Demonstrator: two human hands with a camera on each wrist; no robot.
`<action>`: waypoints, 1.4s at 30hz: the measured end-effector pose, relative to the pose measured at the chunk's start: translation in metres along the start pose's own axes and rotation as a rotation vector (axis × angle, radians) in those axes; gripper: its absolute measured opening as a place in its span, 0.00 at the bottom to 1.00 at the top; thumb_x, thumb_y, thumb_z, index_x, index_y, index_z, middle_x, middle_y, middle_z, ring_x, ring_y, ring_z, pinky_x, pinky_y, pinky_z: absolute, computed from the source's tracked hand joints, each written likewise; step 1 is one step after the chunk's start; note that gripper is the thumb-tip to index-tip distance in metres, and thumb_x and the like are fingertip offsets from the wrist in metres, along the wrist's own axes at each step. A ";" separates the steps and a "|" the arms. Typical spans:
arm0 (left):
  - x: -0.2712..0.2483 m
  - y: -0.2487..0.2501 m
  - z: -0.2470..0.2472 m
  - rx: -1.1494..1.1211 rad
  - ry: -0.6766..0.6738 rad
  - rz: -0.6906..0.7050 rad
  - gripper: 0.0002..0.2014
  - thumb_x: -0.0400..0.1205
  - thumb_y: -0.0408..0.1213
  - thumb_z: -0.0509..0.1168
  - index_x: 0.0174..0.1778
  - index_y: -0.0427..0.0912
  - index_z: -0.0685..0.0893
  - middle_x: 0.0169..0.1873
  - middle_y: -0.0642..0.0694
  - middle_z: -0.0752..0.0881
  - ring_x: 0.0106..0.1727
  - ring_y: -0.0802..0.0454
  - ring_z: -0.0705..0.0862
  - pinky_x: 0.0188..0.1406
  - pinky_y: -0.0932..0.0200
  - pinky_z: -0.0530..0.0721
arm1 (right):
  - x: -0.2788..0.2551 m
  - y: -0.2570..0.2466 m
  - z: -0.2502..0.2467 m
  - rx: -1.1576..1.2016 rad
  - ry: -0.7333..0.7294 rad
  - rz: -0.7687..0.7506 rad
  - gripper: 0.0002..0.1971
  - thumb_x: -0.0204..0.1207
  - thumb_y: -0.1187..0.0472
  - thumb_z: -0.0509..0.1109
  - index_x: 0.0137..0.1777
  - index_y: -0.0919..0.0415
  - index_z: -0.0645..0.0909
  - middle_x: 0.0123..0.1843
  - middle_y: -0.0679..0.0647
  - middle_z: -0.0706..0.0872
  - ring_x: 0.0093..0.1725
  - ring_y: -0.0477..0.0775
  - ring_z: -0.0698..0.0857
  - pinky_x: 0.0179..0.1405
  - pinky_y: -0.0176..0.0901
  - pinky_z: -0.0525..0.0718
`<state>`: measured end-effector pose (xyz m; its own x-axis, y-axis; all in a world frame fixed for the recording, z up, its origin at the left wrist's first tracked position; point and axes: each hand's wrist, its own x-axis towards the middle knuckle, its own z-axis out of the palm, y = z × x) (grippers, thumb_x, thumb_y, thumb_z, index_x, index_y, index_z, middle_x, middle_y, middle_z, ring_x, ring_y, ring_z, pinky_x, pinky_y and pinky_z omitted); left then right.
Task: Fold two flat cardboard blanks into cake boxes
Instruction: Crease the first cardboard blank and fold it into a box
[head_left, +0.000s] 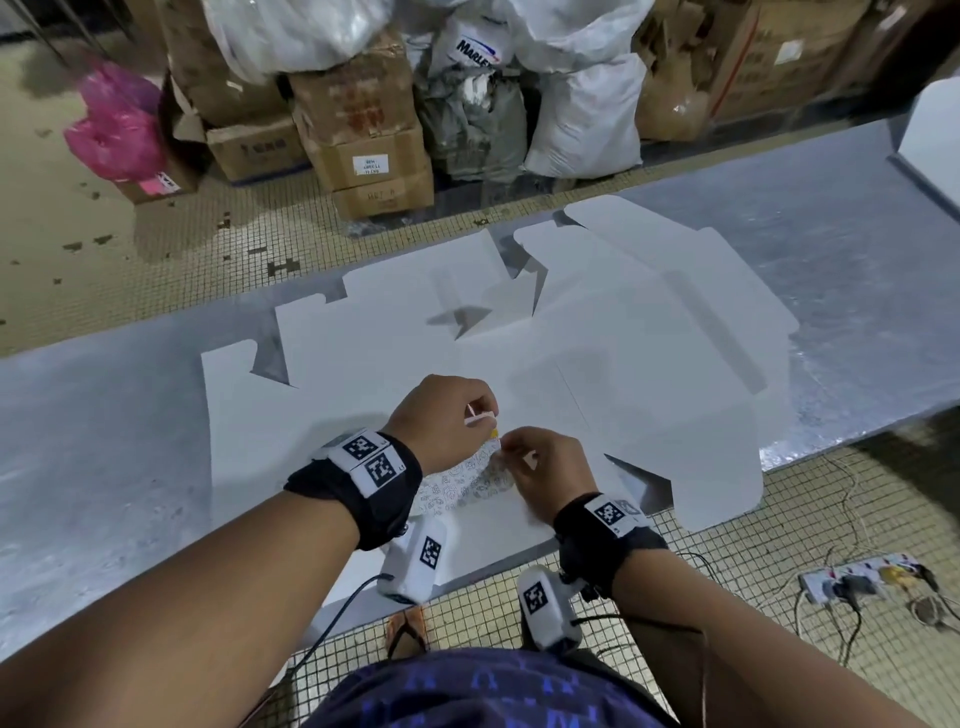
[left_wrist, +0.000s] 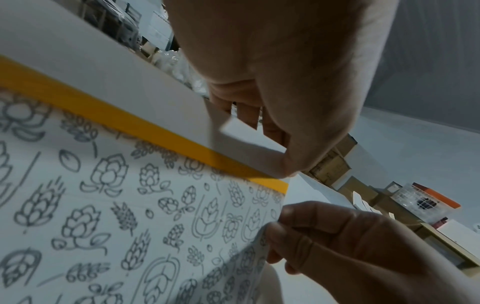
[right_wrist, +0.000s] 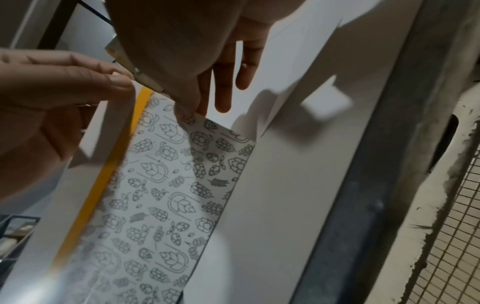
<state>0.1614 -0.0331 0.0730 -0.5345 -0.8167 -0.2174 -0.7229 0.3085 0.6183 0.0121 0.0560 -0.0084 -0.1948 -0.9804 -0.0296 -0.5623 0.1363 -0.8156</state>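
Two flat white cardboard blanks lie overlapping on the metal table (head_left: 104, 467): the near blank (head_left: 363, 353) in front of me, the far blank (head_left: 665, 291) behind it to the right. A near-edge flap (head_left: 467, 486) of the near blank is lifted, showing its printed leaf-pattern side (left_wrist: 130, 216) and a yellow strip (left_wrist: 130, 125). My left hand (head_left: 480, 413) pinches the white panel edge (left_wrist: 246, 144) beside the strip. My right hand (head_left: 506, 444) pinches the corner of the patterned flap (right_wrist: 197, 131) between thumb and fingers.
Brown cartons (head_left: 363, 135), white sacks (head_left: 582, 114) and a pink bag (head_left: 117, 122) stand on the floor beyond the table. A white upright panel (head_left: 930, 119) stands at the table's far right. A power strip (head_left: 862, 577) with cables lies on the tiled floor at right.
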 end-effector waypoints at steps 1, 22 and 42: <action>0.000 0.000 0.001 -0.021 -0.001 -0.011 0.03 0.79 0.39 0.71 0.42 0.52 0.87 0.39 0.58 0.87 0.44 0.57 0.85 0.47 0.58 0.84 | 0.001 -0.001 -0.001 -0.006 0.003 -0.012 0.03 0.75 0.66 0.77 0.46 0.60 0.91 0.34 0.31 0.82 0.38 0.28 0.83 0.43 0.16 0.73; -0.004 -0.002 0.007 -0.016 0.012 0.008 0.01 0.79 0.39 0.73 0.44 0.50 0.91 0.37 0.57 0.89 0.43 0.59 0.86 0.47 0.58 0.86 | -0.008 0.005 -0.005 -0.130 -0.138 0.031 0.04 0.75 0.54 0.78 0.46 0.51 0.92 0.39 0.48 0.86 0.43 0.51 0.83 0.46 0.43 0.77; -0.002 0.006 0.011 -0.040 0.013 -0.065 0.05 0.78 0.39 0.72 0.35 0.49 0.90 0.34 0.56 0.89 0.42 0.58 0.87 0.49 0.52 0.88 | -0.011 0.018 0.000 -0.246 -0.194 -0.034 0.03 0.75 0.60 0.75 0.46 0.52 0.89 0.40 0.45 0.80 0.41 0.54 0.82 0.46 0.43 0.78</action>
<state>0.1536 -0.0245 0.0690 -0.4809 -0.8407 -0.2490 -0.7378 0.2346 0.6330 0.0038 0.0692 -0.0223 -0.0285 -0.9906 -0.1337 -0.7484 0.1098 -0.6541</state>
